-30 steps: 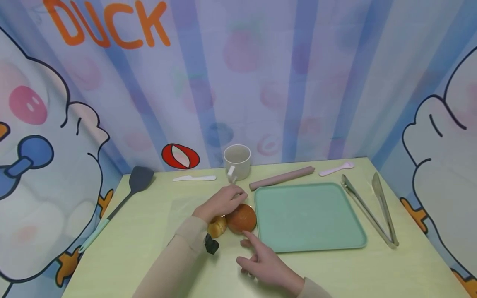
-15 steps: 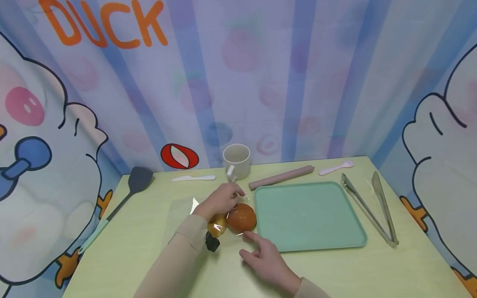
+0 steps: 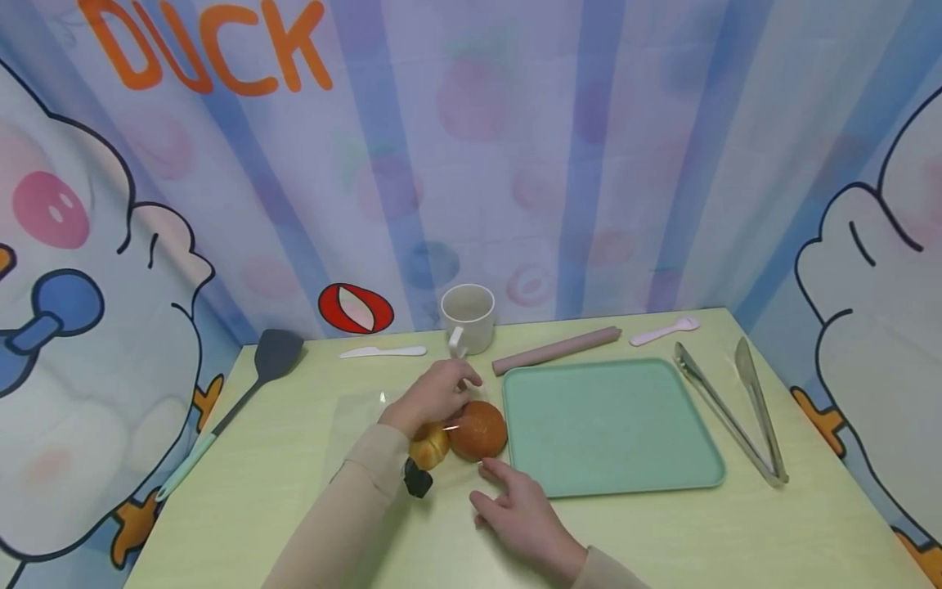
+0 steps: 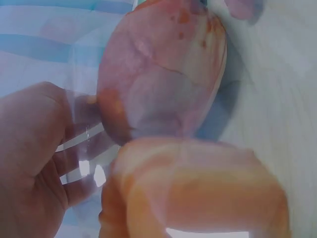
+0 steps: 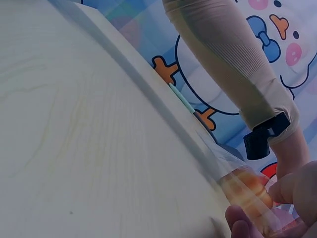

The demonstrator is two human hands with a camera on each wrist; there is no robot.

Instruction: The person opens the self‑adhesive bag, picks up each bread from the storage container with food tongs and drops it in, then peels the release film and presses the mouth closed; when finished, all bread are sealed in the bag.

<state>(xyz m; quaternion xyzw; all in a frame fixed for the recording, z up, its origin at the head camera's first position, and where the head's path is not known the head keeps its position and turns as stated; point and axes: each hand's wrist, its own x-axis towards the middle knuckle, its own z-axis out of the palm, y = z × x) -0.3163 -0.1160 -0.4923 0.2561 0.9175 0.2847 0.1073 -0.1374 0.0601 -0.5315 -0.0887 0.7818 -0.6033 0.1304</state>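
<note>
A clear plastic bag (image 3: 355,419) lies on the table around a round brown bun (image 3: 478,431) and a smaller golden roll (image 3: 429,447). My left hand (image 3: 436,393) reaches over the roll and grips the film beside the bun's far side. In the left wrist view its curved fingers (image 4: 81,191) show through the film, with the bun (image 4: 161,79) and the roll (image 4: 198,193) beside them. Nearer the front, my right hand (image 3: 526,519) has its index fingertip at the bun's near edge. Its thumb stands apart from the index finger.
A green tray (image 3: 614,429) lies right of the bun, with metal tongs (image 3: 728,417) beyond it. Behind are a white mug (image 3: 468,319), a white knife (image 3: 383,352), a mauve stick (image 3: 557,352) and a pink spoon (image 3: 665,331). A spatula (image 3: 275,356) lies left.
Glints on the film have shifted as the bag moved slightly. The right hand's fingers have opened out a little near the bun. The left hand has crept slightly to the left.
</note>
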